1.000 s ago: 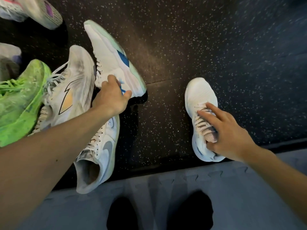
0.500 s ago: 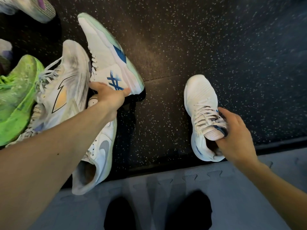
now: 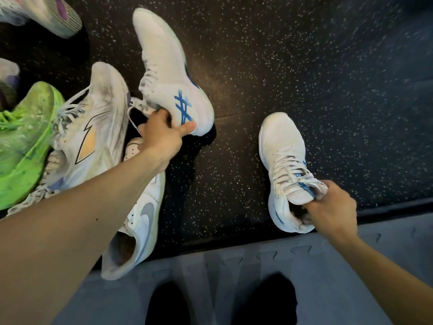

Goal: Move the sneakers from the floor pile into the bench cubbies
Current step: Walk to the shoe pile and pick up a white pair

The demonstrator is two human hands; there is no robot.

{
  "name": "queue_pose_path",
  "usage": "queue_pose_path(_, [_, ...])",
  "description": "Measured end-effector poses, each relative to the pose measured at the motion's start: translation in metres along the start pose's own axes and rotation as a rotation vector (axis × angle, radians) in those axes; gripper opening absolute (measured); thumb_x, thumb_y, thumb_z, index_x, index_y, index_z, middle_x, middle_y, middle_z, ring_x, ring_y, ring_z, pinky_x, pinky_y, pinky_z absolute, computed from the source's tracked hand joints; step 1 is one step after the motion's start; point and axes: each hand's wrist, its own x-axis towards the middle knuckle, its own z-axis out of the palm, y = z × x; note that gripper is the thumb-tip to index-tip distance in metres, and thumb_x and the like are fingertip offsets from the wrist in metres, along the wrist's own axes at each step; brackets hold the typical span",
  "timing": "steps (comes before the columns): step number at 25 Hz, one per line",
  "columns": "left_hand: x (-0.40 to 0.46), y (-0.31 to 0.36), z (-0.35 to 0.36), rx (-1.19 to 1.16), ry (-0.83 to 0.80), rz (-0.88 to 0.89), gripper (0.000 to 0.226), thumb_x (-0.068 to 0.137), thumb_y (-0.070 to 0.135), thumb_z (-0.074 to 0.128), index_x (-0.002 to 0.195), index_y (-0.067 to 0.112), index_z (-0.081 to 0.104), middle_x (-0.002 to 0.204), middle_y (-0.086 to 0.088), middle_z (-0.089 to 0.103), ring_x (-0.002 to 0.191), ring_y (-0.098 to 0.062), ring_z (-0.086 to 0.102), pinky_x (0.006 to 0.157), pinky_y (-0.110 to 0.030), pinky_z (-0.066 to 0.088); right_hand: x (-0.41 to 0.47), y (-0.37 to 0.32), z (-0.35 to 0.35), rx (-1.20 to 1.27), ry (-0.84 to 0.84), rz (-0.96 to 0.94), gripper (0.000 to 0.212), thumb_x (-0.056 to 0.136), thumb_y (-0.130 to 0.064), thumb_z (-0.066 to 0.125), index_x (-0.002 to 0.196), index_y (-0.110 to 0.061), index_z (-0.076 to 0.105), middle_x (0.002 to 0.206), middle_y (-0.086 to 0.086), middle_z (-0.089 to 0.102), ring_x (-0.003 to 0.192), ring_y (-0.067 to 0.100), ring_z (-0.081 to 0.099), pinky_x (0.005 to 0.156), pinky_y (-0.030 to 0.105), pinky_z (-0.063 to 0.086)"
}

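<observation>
A white-and-blue sneaker [image 3: 168,73] is gripped at its heel collar by the curled fingers of the left hand [image 3: 161,134]. Right of it, a second white sneaker [image 3: 283,160] is pinched at the tongue by the right hand [image 3: 332,207].

Left hand [image 3: 161,134]: fingers tucked into the collar of the white sneaker with blue stripes [image 3: 168,69] and out of sight, thumb alone showing on the heel; right hand [image 3: 332,208]: fingertips likewise lost inside the opening of the white laced sneaker [image 3: 284,160]. Green sneaker [image 3: 25,137], a grey shoe [image 3: 8,76] above it and the pink-soled shoe [image 3: 44,12] are each cut by the left or top edge. The left forearm [image 3: 77,221] covers the middle of the white sneaker with grey swoosh [image 3: 140,221] and the heel of the lightning-mark sneaker [image 3: 93,127]; far floor [image 3: 351,66] at upper right is smeared by blur.
</observation>
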Motion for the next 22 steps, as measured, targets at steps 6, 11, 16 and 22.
queue_pose_path(6, [-0.029, 0.022, -0.020, 0.652, -0.037, 0.338, 0.020, 0.084, 0.039, 0.064, 0.096, 0.035, 0.049, 0.092, 0.001, 0.051, 0.108, -0.026, 0.030, 0.080, -0.041, 0.026, -0.005, -0.029, -0.024, -0.092, 0.051, -0.056, 0.015, 0.075, 0.001, 0.052, 0.074, -0.011, 0.060, 0.063, 0.006, 0.063, 0.059, 0.023, 0.059, 0.054, 0.035, 0.053])
queue_pose_path(11, [-0.071, 0.063, -0.069, 0.661, -0.120, 0.663, 0.025, 0.079, 0.016, 0.074, 0.094, 0.026, 0.057, 0.091, 0.005, 0.059, 0.103, -0.031, 0.043, 0.082, -0.044, 0.043, -0.030, -0.082, -0.069, -0.029, 0.113, -0.130, 0.015, 0.076, 0.003, 0.049, 0.075, -0.008, 0.060, 0.065, 0.008, 0.063, 0.060, 0.026, 0.060, 0.054, 0.036, 0.053])
queue_pose_path(16, [-0.111, 0.173, -0.145, 0.648, -0.010, 0.896, 0.027, 0.073, 0.005, 0.077, 0.090, 0.016, 0.059, 0.090, 0.004, 0.066, 0.104, -0.034, 0.047, 0.075, -0.051, 0.049, -0.076, -0.169, -0.164, 0.050, 0.257, -0.250, 0.014, 0.079, 0.003, 0.052, 0.076, -0.008, 0.061, 0.069, 0.007, 0.063, 0.056, 0.013, 0.052, 0.052, 0.025, 0.039])
queue_pose_path(22, [-0.173, 0.337, -0.241, 0.521, 0.290, 1.067, 0.025, 0.073, 0.011, 0.080, 0.090, 0.017, 0.062, 0.083, 0.006, 0.065, 0.092, -0.026, 0.043, 0.066, -0.030, 0.039, -0.147, -0.288, -0.311, 0.195, 0.481, -0.475, 0.015, 0.082, 0.000, 0.053, 0.080, -0.010, 0.063, 0.069, 0.002, 0.062, 0.060, 0.016, 0.054, 0.055, 0.026, 0.042])
